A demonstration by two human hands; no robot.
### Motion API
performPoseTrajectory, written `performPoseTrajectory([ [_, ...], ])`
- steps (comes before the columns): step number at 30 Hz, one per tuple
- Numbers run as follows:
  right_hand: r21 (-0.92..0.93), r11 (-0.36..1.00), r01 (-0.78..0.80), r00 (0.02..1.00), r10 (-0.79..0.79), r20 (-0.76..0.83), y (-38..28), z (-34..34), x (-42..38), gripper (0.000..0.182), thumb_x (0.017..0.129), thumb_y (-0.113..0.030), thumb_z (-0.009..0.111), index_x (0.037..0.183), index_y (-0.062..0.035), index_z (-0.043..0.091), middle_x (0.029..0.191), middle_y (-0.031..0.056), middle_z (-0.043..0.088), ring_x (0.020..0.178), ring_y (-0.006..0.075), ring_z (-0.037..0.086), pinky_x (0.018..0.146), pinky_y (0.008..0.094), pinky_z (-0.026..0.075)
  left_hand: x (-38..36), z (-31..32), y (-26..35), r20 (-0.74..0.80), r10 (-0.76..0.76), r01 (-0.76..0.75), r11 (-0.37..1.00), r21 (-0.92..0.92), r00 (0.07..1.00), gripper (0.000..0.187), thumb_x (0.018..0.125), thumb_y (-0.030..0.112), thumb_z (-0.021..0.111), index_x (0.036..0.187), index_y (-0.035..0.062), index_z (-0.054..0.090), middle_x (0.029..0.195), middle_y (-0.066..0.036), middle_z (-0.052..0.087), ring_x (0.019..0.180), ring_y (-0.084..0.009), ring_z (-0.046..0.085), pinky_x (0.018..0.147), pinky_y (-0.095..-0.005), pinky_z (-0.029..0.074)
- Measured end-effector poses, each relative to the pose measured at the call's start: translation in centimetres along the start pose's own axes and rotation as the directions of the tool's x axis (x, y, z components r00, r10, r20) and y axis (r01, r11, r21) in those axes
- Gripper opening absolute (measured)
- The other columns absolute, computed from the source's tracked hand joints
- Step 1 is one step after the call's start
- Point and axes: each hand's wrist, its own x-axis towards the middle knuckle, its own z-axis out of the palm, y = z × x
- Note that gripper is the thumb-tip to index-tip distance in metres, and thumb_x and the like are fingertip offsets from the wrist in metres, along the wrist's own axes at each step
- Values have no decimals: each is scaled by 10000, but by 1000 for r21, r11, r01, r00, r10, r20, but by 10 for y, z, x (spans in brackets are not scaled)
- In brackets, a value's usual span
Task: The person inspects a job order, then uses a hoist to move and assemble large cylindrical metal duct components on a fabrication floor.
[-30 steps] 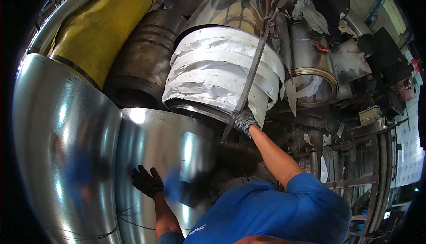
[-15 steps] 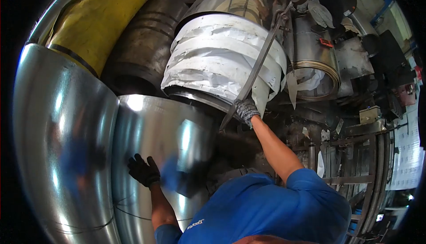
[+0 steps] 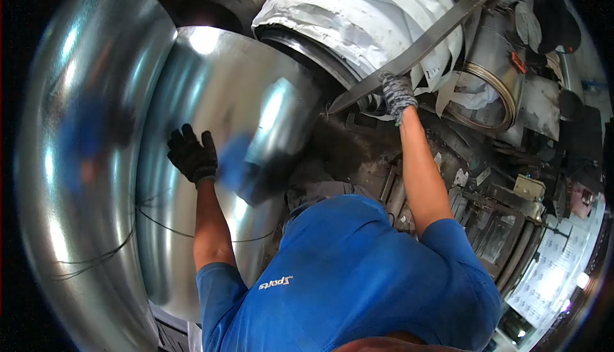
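My left hand (image 3: 193,153), in a dark glove, lies with its fingers spread on a shiny sheet-metal coil (image 3: 185,224). A thin dark wire (image 3: 166,228) runs around that coil below the hand. My right hand (image 3: 398,98), in a grey knitted glove, is closed at the lower edge of a long flat metal strip (image 3: 425,45); part of its grip is hidden. The strip slants up to the right across a coil wrapped in torn white sheeting (image 3: 339,6). Its pointed lower end lies just left of my right hand.
Another large shiny coil (image 3: 70,179) stands against the left side of the first. On the right are a metal roll with a brass-coloured rim (image 3: 505,99), a small beige box (image 3: 529,187) and steel rails (image 3: 518,256). Dark floor (image 3: 358,153) shows between the coils and me.
The view has tipped downward, so the coils sit higher and the yellow-wrapped roll is mostly out of frame. The strip appears less steep. Both hands keep about the same places on their things.
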Motion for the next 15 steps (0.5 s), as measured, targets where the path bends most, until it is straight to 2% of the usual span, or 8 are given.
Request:
performPoseTrajectory([
  [3, 90, 994, -57, 998, 56, 10, 6, -4, 4, 468, 764, -261, 675, 1056, 87, 563, 981, 163, 628, 888, 261, 591, 798, 349, 463, 3, -7, 1, 189, -31, 33, 999, -5, 982, 546, 832, 518, 479, 1230, 144, 487, 1301, -159, 470, 1193, -348, 437, 935, -514, 353],
  [5, 256, 965, -57, 998, 62, -12, 15, 1, 12, 500, 753, -261, 689, 1079, 93, 552, 1005, 154, 627, 882, 255, 592, 799, 339, 464, 0, 3, -1, 52, -23, 24, 999, -25, 998, 548, 835, 512, 481, 1244, 148, 486, 1306, -163, 463, 1208, -357, 426, 960, -522, 338],
  [6, 184, 977, -104, 993, 93, 69, 12, -2, 6, 571, 830, -374, 569, 1159, 92, 534, 1122, 238, 599, 1028, 338, 566, 879, 363, 437, 0, 6, -1, 60, -27, 28, 999, -22, 998, 548, 835, 512, 481, 1244, 148, 486, 1306, -163, 463, 1208, -357, 426, 960, -522, 338],
  [10, 103, 987, -125, 991, 119, 63, 0, -10, -15, 524, 842, -343, 565, 1148, 81, 541, 1075, 181, 629, 927, 296, 599, 800, 373, 477, 11, -14, -1, 222, -51, 63, 997, -50, 974, 568, 845, 522, 465, 1274, 149, 487, 1326, -181, 452, 1247, -365, 396, 1013, -524, 293],
  [11, -301, 918, 259, 966, -238, 105, 37, 0, 6, 381, 845, -261, 545, 1082, 33, 585, 1039, 184, 639, 916, 298, 607, 803, 366, 480, 16, -23, 3, 355, -62, 89, 994, -58, 933, 585, 852, 525, 454, 1294, 141, 479, 1340, -191, 443, 1261, -368, 383, 1034, -523, 272],
  [12, -628, 552, 549, 816, -516, 259, 68, -1, 38, 258, 849, -179, 525, 1017, -14, 629, 1003, 188, 649, 904, 299, 616, 806, 358, 483, 8, -5, -1, 258, -26, 41, 998, -51, 966, 598, 878, 523, 421, 1326, 129, 459, 1368, -184, 424, 1285, -367, 361, 1056, -523, 236],
  [14, -714, 459, 529, 783, -588, 202, 28, -5, 0, 380, 922, -314, 423, 1019, 8, 600, 867, 124, 651, 738, 213, 602, 662, 312, 503, -1, 19, -5, 91, 8, -3, 998, -56, 996, 617, 894, 517, 402, 1350, 104, 439, 1390, -195, 402, 1295, -371, 351, 1070, -518, 217],
  [15, -807, 428, 407, 906, -304, 296, 66, 5, 32, 355, 909, -252, 361, 999, -33, 625, 1063, 189, 624, 983, 334, 587, 866, 398, 463, -3, 21, -1, 39, 2, 1, 999, -52, 999, 623, 885, 513, 416, 1343, 91, 437, 1383, -212, 399, 1281, -376, 363, 1061, -513, 235],
])
